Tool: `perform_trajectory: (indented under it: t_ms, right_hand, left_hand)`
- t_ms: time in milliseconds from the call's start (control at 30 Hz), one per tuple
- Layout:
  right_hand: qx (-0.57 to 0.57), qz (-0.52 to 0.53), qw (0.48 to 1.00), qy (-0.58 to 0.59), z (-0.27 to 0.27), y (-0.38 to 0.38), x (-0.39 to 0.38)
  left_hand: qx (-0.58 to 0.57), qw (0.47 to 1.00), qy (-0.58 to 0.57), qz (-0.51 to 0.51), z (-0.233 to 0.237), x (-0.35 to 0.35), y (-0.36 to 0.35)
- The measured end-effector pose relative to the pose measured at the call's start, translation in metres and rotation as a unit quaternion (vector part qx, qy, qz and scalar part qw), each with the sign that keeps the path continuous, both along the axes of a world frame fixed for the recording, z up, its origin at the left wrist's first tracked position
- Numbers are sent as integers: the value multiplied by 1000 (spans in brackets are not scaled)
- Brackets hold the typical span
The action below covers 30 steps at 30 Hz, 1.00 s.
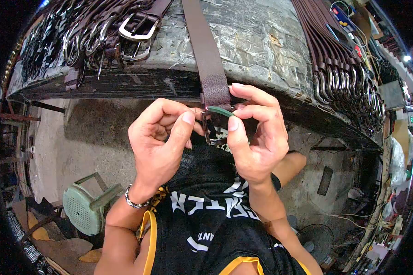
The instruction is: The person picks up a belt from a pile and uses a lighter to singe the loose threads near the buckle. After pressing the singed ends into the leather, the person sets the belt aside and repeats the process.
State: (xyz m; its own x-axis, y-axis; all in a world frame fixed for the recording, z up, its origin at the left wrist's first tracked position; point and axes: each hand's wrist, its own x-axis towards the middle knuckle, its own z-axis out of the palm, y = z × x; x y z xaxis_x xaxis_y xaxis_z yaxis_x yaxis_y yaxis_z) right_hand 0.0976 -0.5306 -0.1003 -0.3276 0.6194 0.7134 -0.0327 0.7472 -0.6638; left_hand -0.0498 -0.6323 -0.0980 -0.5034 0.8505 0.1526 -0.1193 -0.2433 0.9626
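A brown leather belt (pixel 205 50) runs over the table's front edge toward me, and its folded end hangs between my hands. A metal buckle (pixel 206 130) dangles from that end. My right hand (pixel 258 133) is closed, with thumb and forefinger pinching a slim, curved green strip (pixel 221 111) across the belt end; another finger rests near the belt's side. To the left of the buckle, my left hand (pixel 163 130) has its thumb and fingertips pressed together by the strip's other end. What those fingertips hold is too small to make out.
The worn, tape-covered table (pixel 257 36) has a dark front edge. Buckled belts lie at its left (pixel 137 32), and more belts hang over the right edge (pixel 344 78). Below are a green plastic stool (pixel 82 208), leather scraps (pixel 64 243) and a fan (pixel 316 240).
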Motion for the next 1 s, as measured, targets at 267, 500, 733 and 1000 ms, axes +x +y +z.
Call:
perform_trajectory:
  t_ms: [267,500,733,1000]
  right_hand:
    - [-59,30,996,51,-3,0,0]
    - [-199,96,965,138,-4,-1,8]
    - [-217,66,961,156,-4,7,22]
    - [-244,73,953,165,0,4,27]
  left_hand:
    - [-16,1000,23,-3,-1,-3,0]
    - [-63,958,-271,-71,-43,-29,12]
    - [-128,988,-62,57,-85,-56,14]
    - [-37,985,168,10,-31,-19,28]
